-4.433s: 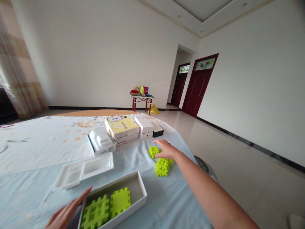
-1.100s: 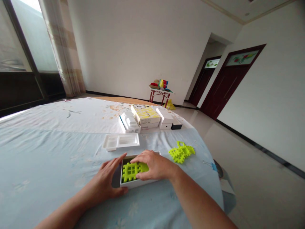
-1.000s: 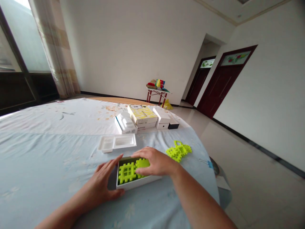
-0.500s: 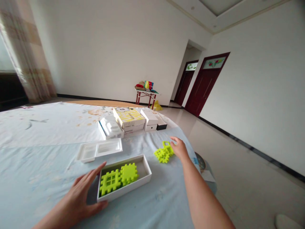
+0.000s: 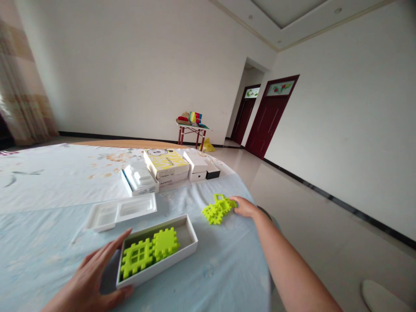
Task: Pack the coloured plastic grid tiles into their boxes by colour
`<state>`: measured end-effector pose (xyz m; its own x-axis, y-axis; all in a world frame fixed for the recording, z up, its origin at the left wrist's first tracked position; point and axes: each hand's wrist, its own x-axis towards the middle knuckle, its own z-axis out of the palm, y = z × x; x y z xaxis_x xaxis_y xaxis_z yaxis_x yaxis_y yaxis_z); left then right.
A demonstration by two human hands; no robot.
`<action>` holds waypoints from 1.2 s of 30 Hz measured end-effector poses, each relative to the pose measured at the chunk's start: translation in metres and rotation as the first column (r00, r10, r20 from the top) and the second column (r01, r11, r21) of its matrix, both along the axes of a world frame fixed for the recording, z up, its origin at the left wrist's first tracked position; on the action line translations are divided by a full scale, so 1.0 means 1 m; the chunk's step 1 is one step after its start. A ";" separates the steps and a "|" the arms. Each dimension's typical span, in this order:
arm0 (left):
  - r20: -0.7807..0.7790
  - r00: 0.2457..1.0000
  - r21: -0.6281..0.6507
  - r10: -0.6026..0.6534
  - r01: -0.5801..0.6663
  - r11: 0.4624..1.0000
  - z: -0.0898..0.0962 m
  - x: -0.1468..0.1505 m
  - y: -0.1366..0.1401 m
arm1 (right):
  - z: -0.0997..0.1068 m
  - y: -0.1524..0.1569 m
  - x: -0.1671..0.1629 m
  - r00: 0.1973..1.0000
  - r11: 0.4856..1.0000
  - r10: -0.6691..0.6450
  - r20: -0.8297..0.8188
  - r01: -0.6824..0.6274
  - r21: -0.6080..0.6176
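Observation:
A white open box [image 5: 164, 265] lies on the table in front of me, with a lime-green notched plate with a window pattern [image 5: 138, 258] and a plain one [image 5: 165, 242] inside it. My left hand [image 5: 94, 268] spans the box's left end, thumb at the near wall and forefinger at the far corner. To the right, a small pile of lime-green interlocking plates [image 5: 214, 212] rests on the cloth. My right hand [image 5: 244, 206] is at the right side of this pile, its fingers closed on the edge of a green plate; the fingertips are partly hidden.
Behind the box lies a clear-white plastic tray [image 5: 120, 212]. Farther back are a box holding white plastic packaging [image 5: 139, 177], a yellow cartoon box [image 5: 165, 162], and a white box [image 5: 195, 164] beside a black-based one [image 5: 212, 171]. The table's edge [image 5: 261, 208] runs close to my right hand.
My right hand has come down onto the green pile, and its fingers have closed at a plate's edge. The view has shifted to the right; my left hand stays at the box.

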<state>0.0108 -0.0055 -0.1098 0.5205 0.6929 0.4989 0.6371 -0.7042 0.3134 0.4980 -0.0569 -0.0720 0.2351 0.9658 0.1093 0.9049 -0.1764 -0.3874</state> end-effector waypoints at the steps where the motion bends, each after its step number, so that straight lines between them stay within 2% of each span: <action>1: 0.002 1.000 -0.007 0.003 -0.003 1.000 0.000 0.000 0.000 | -0.001 0.001 0.002 1.000 1.000 -0.002 0.006 0.002 -0.010; 8: 0.024 1.000 -0.019 0.012 -0.011 1.000 0.001 0.000 -0.001 | -0.005 0.000 0.013 0.987 0.988 -0.139 0.077 0.143 -0.049; 14: 0.023 1.000 -0.006 0.001 0.000 1.000 0.003 0.001 -0.002 | -0.007 -0.007 0.017 0.962 0.967 -0.251 0.110 0.254 -0.019; 21: 0.020 1.000 -0.014 0.018 -0.018 1.000 0.004 0.001 -0.003 | -0.006 -0.007 0.018 0.969 0.973 -0.232 0.086 0.232 0.007; 31: 0.012 1.000 -0.021 0.012 -0.011 1.000 0.006 0.001 -0.005 | 0.022 -0.003 0.017 0.969 0.981 -0.188 0.162 0.194 -0.020; 36: -0.004 1.000 -0.014 0.022 -0.022 1.000 0.007 0.001 -0.005 | 0.021 -0.002 0.011 0.977 0.990 -0.122 0.175 0.133 -0.051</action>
<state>0.0122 -0.0107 -0.1032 0.5064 0.7115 0.4871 0.6537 -0.6852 0.3212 0.5089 -0.0592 -0.0512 0.3400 0.9352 0.0994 0.9253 -0.3137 -0.2132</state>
